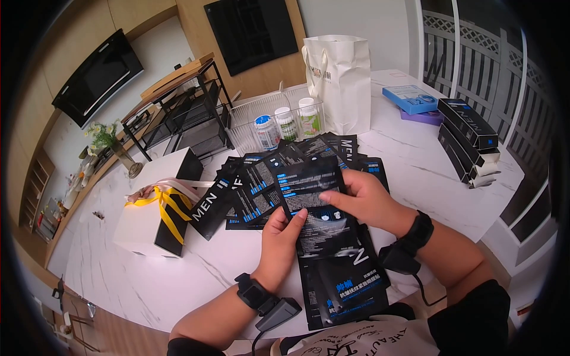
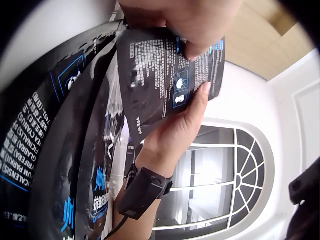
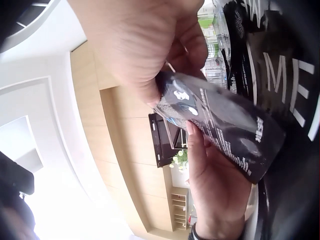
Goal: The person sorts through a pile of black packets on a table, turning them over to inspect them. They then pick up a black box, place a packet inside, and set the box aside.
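A black foil sachet (image 1: pixel 314 234) with white and blue print is held upright between both hands in the head view. The left hand (image 1: pixel 280 238) grips its left side, thumb lying across the printed face. From the other side, the right hand (image 1: pixel 371 202) pinches it, its thumb also pressed on the print. In the left wrist view the sachet (image 2: pixel 155 75) shows dense text and a small blue-framed picture. Several more black sachets (image 1: pixel 208 207) lie fanned out behind the hands. Closer to the body, a stack of sachets (image 1: pixel 350 291) lies below the held one.
At left stands a white and black box (image 1: pixel 139 222) with a yellow ribbon (image 1: pixel 168 210). Behind the sachets, a clear bin (image 1: pixel 240 118) stands by several bottles (image 1: pixel 285 123) and a white paper bag (image 1: pixel 350 89). Black cartons (image 1: pixel 466 133) and a blue box (image 1: pixel 409 98) lie right.
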Tool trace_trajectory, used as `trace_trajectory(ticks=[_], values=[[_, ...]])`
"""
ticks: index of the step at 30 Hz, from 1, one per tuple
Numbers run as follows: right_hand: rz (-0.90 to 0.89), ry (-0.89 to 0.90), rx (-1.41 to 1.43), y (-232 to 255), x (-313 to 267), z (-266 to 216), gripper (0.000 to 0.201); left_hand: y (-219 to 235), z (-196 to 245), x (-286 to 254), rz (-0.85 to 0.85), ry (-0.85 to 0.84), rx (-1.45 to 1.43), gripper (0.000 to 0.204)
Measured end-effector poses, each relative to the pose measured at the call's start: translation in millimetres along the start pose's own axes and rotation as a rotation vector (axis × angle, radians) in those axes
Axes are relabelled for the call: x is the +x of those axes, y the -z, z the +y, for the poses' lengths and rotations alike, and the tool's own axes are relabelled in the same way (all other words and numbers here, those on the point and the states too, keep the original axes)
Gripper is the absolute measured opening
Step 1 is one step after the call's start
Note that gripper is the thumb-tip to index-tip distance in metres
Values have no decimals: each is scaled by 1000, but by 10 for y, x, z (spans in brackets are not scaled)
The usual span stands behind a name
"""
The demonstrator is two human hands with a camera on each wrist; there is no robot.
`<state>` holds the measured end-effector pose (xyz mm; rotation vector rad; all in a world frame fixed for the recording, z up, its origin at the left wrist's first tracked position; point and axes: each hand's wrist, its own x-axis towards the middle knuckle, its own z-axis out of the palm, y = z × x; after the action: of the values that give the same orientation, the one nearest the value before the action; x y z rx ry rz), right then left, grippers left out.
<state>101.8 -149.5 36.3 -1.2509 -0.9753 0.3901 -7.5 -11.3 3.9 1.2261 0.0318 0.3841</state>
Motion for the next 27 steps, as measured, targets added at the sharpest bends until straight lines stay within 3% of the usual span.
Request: trace_trajectory(ticks=[1,3,4,7,8,12,15,17,21,23,27], values=[[0,0,0,10,-15,-28,18,11,-10,6,-4,-13,3,20],[-100,128,-340,46,-49,-81,19,16,-22,3,-8,-30,-2,20],[-53,59,-196,0,-50,-118,20,14,-24,2,-13,-45,-6,20],[72,-55,-218,111,18,97,22,-51,60,-42,-16,-84,46,21],[75,24,-186,90,34,106,23,-60,61,-54,-17,-84,46,21],[68,14,-185,64,13,121,23,-50,50,-52,-2,-85,43,21],[-10,174,-145,-4,-26,-39,22,-25,45,-43,1,-63,33,21],[-68,177,-429,26,-61,-72,22,-21,42,-41,-2,-49,43,21],[81,35,-297,81,-1,42,21,-55,60,-49,3,-74,37,20],[77,33,-335,93,13,95,20,-65,67,-50,10,-77,59,20],[14,25,-109,28,-12,-3,20,-47,50,-29,36,-82,-31,19]])
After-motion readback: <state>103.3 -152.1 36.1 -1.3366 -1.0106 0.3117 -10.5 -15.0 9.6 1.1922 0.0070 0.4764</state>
